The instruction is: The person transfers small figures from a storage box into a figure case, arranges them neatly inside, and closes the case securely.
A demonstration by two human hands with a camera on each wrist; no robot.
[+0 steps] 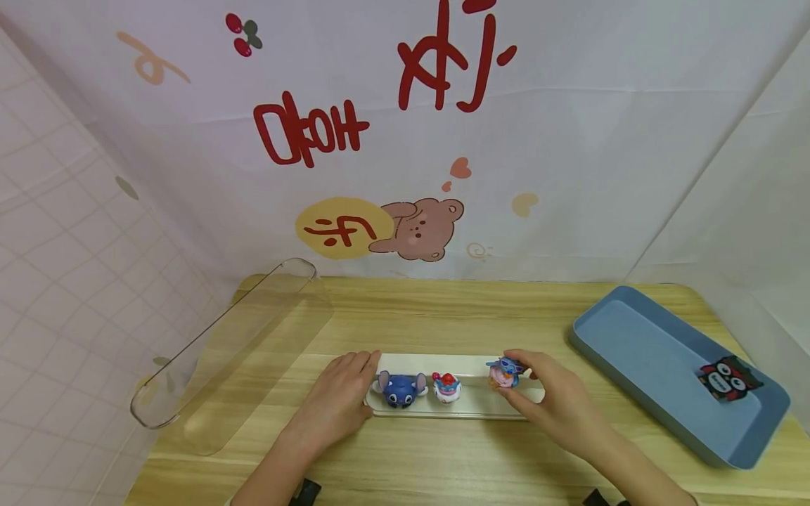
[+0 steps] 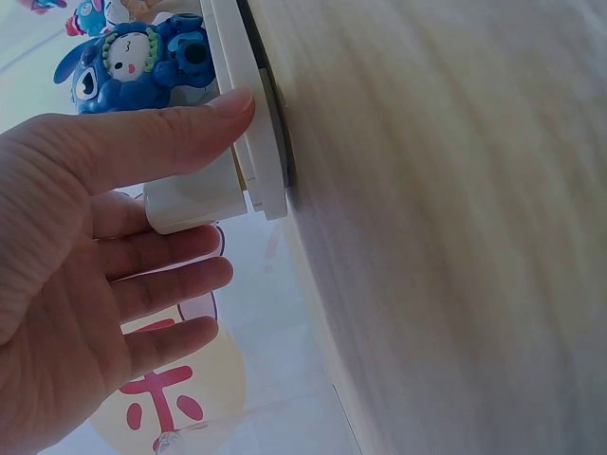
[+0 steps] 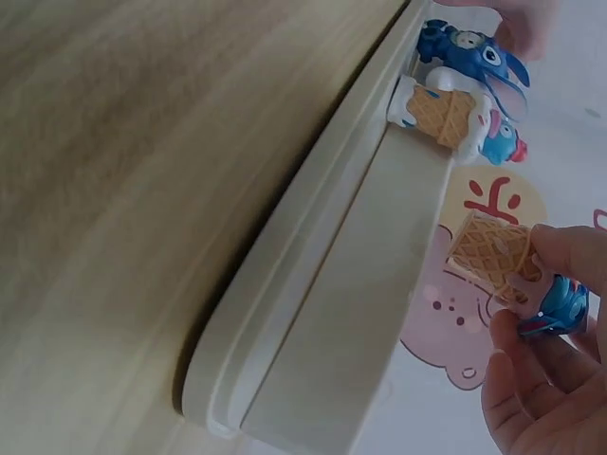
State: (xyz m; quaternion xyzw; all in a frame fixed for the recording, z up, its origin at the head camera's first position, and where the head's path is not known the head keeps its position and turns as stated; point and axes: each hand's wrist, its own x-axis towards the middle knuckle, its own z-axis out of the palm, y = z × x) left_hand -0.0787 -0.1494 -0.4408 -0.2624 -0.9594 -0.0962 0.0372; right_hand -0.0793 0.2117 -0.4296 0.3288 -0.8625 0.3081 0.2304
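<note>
Both hands work at the near edge of the tabletop (image 1: pixel 443 450): the right hand (image 1: pixel 557 407) pinches a small blue figurine on an ice-cream cone (image 1: pixel 504 373) between thumb and fingertips, just above the right end of a shallow white tray (image 1: pixel 481 406). It looks light, rigid and smooth, likely hard plastic, so a pinch low on the ridged cone (image 3: pixel 488 248) should hold better than on the glossy head. The left hand (image 1: pixel 342 400), fingers straight, presses against the tray's left end. 2 more figurines stand in the tray, a blue one (image 1: pixel 400 390) and a red-capped one (image 1: pixel 446 386). Beyond lie a clear plastic cover (image 1: pixel 221 351) at left, a blue tray (image 1: pixel 664 365) at right, and a printed cloth backdrop (image 1: pixel 405 140).
</note>
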